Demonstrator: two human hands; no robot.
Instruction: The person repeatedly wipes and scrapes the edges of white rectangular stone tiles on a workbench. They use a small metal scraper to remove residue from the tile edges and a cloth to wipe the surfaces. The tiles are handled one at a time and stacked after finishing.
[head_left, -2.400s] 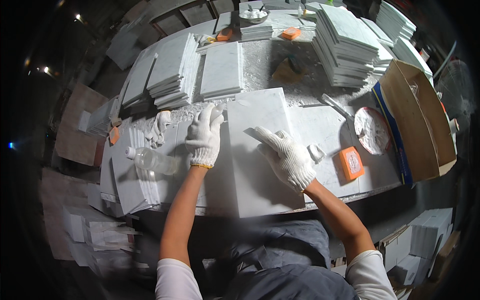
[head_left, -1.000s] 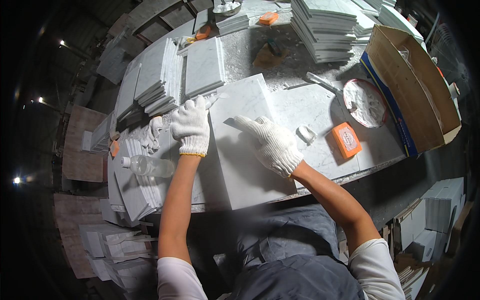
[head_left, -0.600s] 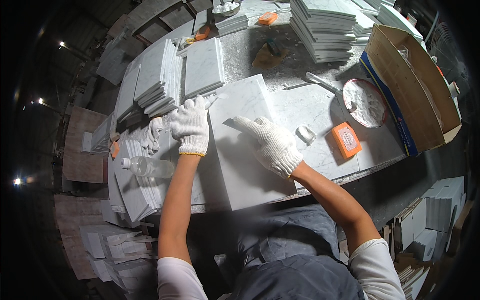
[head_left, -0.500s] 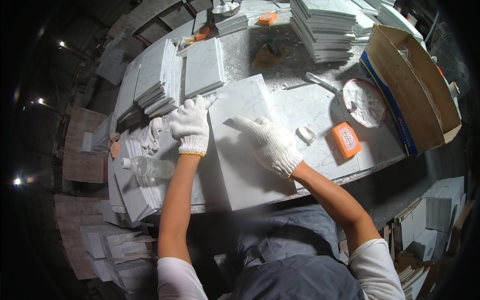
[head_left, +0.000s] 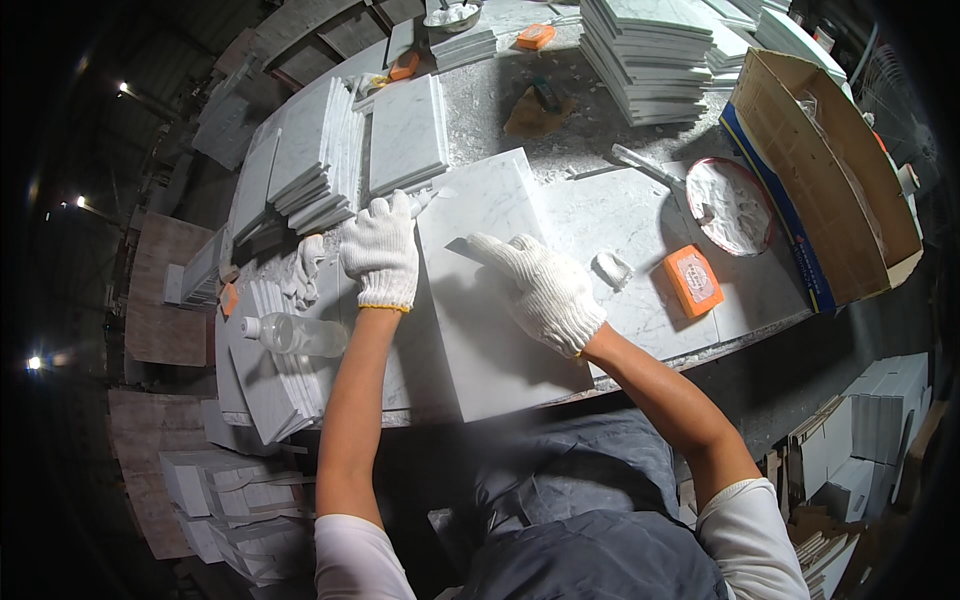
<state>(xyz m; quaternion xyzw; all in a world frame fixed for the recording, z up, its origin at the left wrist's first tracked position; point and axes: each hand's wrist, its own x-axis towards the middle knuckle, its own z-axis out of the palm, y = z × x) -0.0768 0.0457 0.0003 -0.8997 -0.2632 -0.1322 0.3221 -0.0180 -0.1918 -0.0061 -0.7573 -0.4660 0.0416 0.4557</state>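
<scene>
A white marble tile (head_left: 485,340) with faint grey veins lies in front of me, its near end at the bench edge. My left hand (head_left: 382,250), in a white knit glove, is closed at the tile's left edge around a small pale tool (head_left: 424,200). Its tip rests near a whitish smear on the tile, and its kind is unclear. Over the tile's middle, my gloved right hand (head_left: 545,290) is closed with the index finger stretched along a thin grey scraper blade (head_left: 459,244). The glove hides the scraper's handle. A crumpled white rag (head_left: 612,269) lies right of that hand.
A round pan of white paste (head_left: 730,205), an orange box (head_left: 693,281) and an open cardboard carton (head_left: 820,170) stand to the right. Tile stacks (head_left: 645,60) rise at the back, others (head_left: 310,150) at left. A clear bottle (head_left: 300,334) lies beside my left forearm.
</scene>
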